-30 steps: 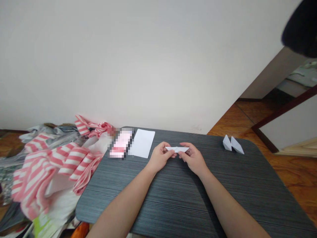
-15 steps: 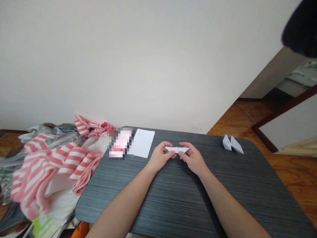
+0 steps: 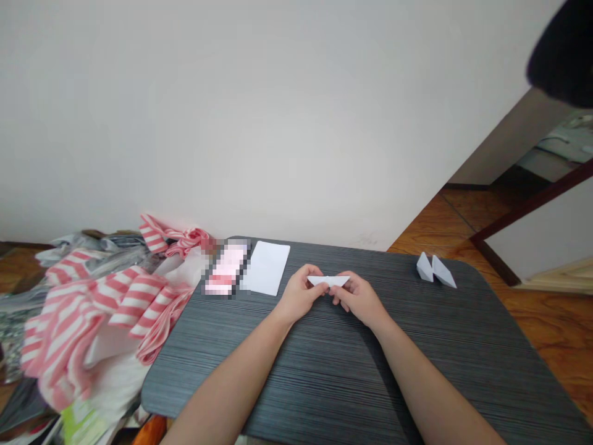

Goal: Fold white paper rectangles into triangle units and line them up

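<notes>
Between my two hands is a small piece of folded white paper [image 3: 328, 281], wide along the top with pointed ends, held just above the dark table [image 3: 315, 371]. My left hand [image 3: 299, 293] pinches its left part, thumb on the near side and index finger behind. On the other side, my right hand [image 3: 364, 300] grips the right part between thumb and fingers, its lower fingers curled underneath. The thumbs hide part of the lower edge. Two folded white paper shapes [image 3: 442, 272] stand close together at the table's far right.
A stack of white paper [image 3: 267, 267] lies left of my hands, beside a blurred-out phone-like object [image 3: 227, 267]. Clothes, including a red-and-white striped cloth [image 3: 139, 300], are heaped against the table's left edge. A pale wall [image 3: 278, 123] rises behind the table.
My right hand has shifted slightly left, and its fingers have moved on the paper, the index finger drawing down. The left hand has barely moved.
</notes>
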`<state>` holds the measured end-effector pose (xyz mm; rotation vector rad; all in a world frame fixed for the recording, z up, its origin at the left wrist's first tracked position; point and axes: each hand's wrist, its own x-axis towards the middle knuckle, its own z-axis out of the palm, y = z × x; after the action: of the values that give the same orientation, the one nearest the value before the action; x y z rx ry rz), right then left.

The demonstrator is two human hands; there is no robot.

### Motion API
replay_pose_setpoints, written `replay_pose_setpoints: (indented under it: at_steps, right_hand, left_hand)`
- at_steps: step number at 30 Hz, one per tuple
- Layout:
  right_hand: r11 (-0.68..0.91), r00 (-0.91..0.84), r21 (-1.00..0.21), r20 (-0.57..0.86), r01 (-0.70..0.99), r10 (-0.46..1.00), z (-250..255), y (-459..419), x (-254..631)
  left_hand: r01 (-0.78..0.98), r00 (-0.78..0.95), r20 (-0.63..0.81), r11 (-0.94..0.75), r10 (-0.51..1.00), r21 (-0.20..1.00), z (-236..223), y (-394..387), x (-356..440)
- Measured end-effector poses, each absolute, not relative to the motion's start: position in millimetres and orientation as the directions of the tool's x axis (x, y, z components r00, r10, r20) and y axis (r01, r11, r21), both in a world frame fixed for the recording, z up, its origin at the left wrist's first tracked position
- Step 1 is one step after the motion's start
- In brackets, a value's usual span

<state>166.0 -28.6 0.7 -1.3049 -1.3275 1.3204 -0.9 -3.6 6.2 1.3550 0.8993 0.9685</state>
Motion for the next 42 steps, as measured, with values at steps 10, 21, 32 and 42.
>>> replay_pose_setpoints:
  at_steps: [10,21,32,42]
  right_hand:
    - [-0.021,-0.173,-0.975,-0.06,0.22,0.983,8,-31,169]
    - [0.029,-0.132,-0.974,-0.002,0.226,0.991,9,-32,167]
    - [0.032,-0.13,-0.969,0.0,0.243,0.992,6,-31,168]
    - [0.004,-0.099,-0.975,-0.018,0.22,0.995,11,-31,170]
  left_hand:
    - [-0.004,0.376,0.054,-0.057,0.925,0.998,7,-5,0]
    - [-0.068,0.344,0.007,0.018,0.939,0.998,8,-5,1]
    - [-0.054,0.379,-0.015,0.039,0.925,0.998,9,-5,1]
    - [-0.09,0.365,-0.025,0.062,0.931,0.994,0,-2,2]
